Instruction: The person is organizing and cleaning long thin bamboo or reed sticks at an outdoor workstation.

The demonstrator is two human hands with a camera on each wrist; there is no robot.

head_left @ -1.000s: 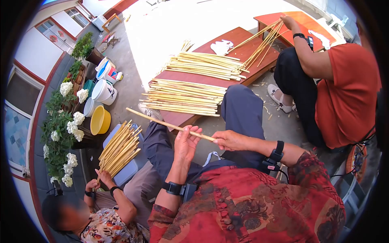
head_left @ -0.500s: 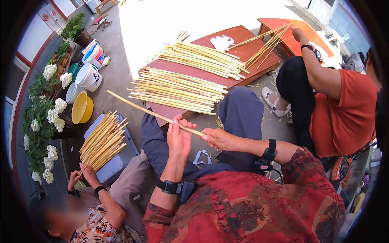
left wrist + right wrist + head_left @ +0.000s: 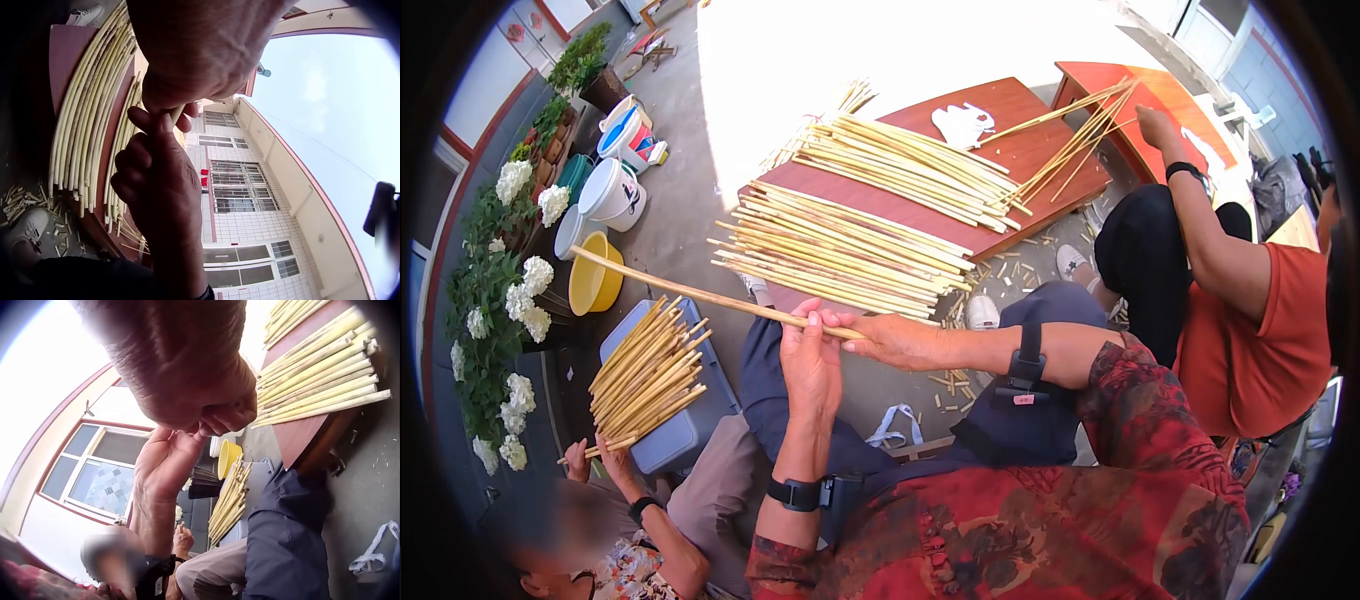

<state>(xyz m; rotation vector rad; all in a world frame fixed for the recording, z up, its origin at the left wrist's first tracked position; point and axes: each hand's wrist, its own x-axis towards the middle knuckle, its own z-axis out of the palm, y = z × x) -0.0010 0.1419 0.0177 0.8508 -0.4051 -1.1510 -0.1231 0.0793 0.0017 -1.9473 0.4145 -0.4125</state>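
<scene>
A long pale-yellow stalk (image 3: 690, 292) slants up and left from my two hands, its far tip over the yellow basin in the head view. My right hand (image 3: 900, 342) grips the near end, thumb along the stalk. Right beside it, my left hand (image 3: 810, 365) holds the stalk between thumb and fingers, palm turned up. In the left wrist view, a short bit of stalk (image 3: 177, 112) shows between the hands; my left hand covers the rest. Similar stalks lie in a row (image 3: 840, 250) on the low red-brown table (image 3: 1040, 110) in front.
At left, a person (image 3: 640, 490) holds stalks over a blue-grey bin (image 3: 670, 435). Another in an orange top (image 3: 1260, 340) sits at right, reaching toward longer stalks (image 3: 1090, 130). Buckets (image 3: 612, 193), a yellow basin (image 3: 596, 280) and flowers line the left. Cut bits (image 3: 950, 385) litter the floor.
The stalk has shifted left and tilted flatter, its far tip now over the basin. My right hand has come left, up against my left hand. The head view has shifted slightly.
</scene>
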